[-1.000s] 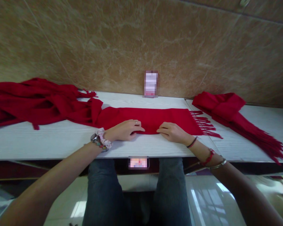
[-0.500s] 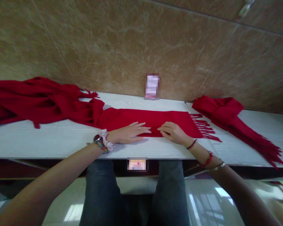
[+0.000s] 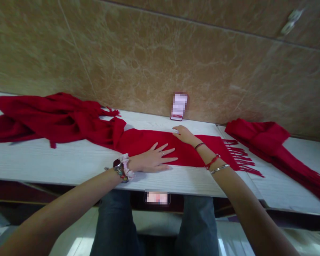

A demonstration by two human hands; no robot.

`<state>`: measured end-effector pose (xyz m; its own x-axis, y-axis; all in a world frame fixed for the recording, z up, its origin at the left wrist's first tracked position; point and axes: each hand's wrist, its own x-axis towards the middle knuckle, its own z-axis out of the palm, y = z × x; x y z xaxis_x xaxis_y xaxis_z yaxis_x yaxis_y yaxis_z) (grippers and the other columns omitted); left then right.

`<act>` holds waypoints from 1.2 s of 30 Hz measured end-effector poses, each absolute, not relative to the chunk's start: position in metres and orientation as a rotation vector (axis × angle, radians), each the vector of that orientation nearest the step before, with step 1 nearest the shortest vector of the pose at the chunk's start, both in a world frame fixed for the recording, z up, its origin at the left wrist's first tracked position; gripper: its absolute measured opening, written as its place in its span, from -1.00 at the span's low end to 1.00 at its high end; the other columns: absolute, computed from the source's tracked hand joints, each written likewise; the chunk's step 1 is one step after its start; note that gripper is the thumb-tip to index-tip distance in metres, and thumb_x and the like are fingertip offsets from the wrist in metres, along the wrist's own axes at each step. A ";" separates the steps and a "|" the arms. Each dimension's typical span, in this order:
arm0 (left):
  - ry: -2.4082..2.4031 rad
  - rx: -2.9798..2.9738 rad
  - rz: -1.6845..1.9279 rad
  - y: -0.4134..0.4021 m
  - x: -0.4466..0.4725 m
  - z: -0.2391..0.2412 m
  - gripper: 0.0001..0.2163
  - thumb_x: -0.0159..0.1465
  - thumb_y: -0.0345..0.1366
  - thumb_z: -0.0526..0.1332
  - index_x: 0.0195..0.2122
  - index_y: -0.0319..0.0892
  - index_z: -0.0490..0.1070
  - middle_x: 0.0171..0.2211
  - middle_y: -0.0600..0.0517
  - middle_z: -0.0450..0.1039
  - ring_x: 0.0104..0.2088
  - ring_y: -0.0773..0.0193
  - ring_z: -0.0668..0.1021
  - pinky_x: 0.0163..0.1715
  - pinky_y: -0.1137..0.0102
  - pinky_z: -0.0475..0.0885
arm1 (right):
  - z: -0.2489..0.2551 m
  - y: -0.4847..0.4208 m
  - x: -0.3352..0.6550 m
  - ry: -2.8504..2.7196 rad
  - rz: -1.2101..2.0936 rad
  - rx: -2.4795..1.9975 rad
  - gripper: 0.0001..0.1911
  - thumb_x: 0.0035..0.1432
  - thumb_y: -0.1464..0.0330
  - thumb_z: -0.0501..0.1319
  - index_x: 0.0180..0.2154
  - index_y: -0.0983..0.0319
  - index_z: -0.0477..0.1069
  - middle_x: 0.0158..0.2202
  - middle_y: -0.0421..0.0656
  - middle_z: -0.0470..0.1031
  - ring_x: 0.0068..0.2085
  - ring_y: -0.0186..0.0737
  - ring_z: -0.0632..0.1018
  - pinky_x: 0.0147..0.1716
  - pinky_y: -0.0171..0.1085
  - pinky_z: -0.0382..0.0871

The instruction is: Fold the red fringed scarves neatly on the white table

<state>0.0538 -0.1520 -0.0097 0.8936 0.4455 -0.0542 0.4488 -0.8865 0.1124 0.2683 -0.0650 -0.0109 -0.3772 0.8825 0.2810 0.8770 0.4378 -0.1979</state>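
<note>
Left hand (image 3: 153, 159): spread wide, flat across the near edge of my red scarf (image 3: 190, 154).
Right hand (image 3: 185, 136): shifted from near edge to far, fingers slightly parted.
Scarf: flat before me, seemingly steadied on my left.
White table (image 3: 69, 160): red heap (image 3: 61, 119) left, second scarf (image 3: 258, 137) right.
Wall (image 3: 149, 64): brown, marbled.

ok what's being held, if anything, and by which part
Nothing visibly held: the left hand lies spread on the red fringed scarf; the right hand, at its far edge, pinches no cloth.
</note>
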 end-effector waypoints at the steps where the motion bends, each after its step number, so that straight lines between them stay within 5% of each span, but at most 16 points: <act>1: 0.694 2.936 -0.036 -0.152 0.054 -0.010 -0.56 0.34 0.01 -0.12 0.23 0.14 0.07 0.31 -0.03 -0.09 0.30 -0.15 -0.08 0.12 -0.25 -0.16 | -0.015 -0.065 0.265 -2.339 0.022 -1.530 -0.78 0.17 0.41 0.16 -0.12 0.28 0.42 -0.10 0.03 0.45 -0.04 -0.13 0.45 -0.07 -0.15 0.34; 7: 0.706 2.894 -0.102 -0.154 0.054 -0.005 -0.55 0.34 0.02 -0.13 0.24 0.13 0.06 0.32 -0.05 -0.11 0.29 -0.19 -0.09 0.07 -0.33 -0.20 | -0.020 -0.065 0.262 -2.294 0.062 -1.652 -0.90 0.14 0.40 0.18 -0.28 0.29 0.41 -0.19 0.03 0.45 -0.14 -0.10 0.46 -0.18 -0.13 0.37; 14: 0.710 2.891 -0.068 -0.155 0.053 -0.006 -0.54 0.32 0.05 -0.11 0.23 0.15 0.06 0.32 -0.02 -0.12 0.30 -0.17 -0.10 0.09 -0.32 -0.20 | 0.000 -0.060 0.252 -2.330 0.215 -1.649 -0.75 0.21 0.39 0.10 -0.08 0.32 0.38 -0.21 -0.05 0.53 -0.20 -0.26 0.51 -0.19 -0.31 0.34; 20: 0.730 2.879 -0.116 -0.157 0.054 -0.004 -0.51 0.31 0.09 -0.15 0.25 0.17 0.00 0.33 0.01 -0.18 0.30 -0.13 -0.13 0.12 -0.27 -0.23 | 0.003 -0.054 0.248 -2.351 0.248 -1.708 -0.84 0.12 0.48 0.17 -0.28 0.27 0.52 -0.21 -0.08 0.57 -0.15 -0.23 0.52 -0.15 -0.33 0.31; 32: 0.801 2.819 -0.171 -0.159 0.056 0.001 -0.53 0.33 0.06 -0.19 0.26 0.19 -0.03 0.34 0.08 -0.19 0.31 -0.06 -0.13 0.15 -0.20 -0.17 | -0.016 -0.059 0.250 -2.163 0.113 -1.780 -0.71 0.22 0.46 -0.01 -0.11 0.31 0.42 -0.09 0.00 0.47 -0.07 -0.16 0.46 -0.10 -0.22 0.32; 36: 1.249 2.804 0.099 -0.157 0.057 -0.003 -0.49 0.36 0.00 -0.18 0.30 0.01 -0.11 0.34 0.00 -0.22 0.31 0.01 -0.10 0.21 -0.05 -0.11 | -0.020 -0.065 0.255 -2.199 0.026 -1.751 -0.66 0.24 0.41 0.00 0.02 0.30 0.32 0.03 0.04 0.37 0.05 -0.11 0.38 -0.01 -0.16 0.28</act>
<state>0.0567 -0.1566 -0.0029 0.6677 0.7438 0.0301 0.7393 -0.6673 0.0903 0.2555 -0.0651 -0.0196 -0.1908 0.9511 0.2430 0.9451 0.2449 -0.2163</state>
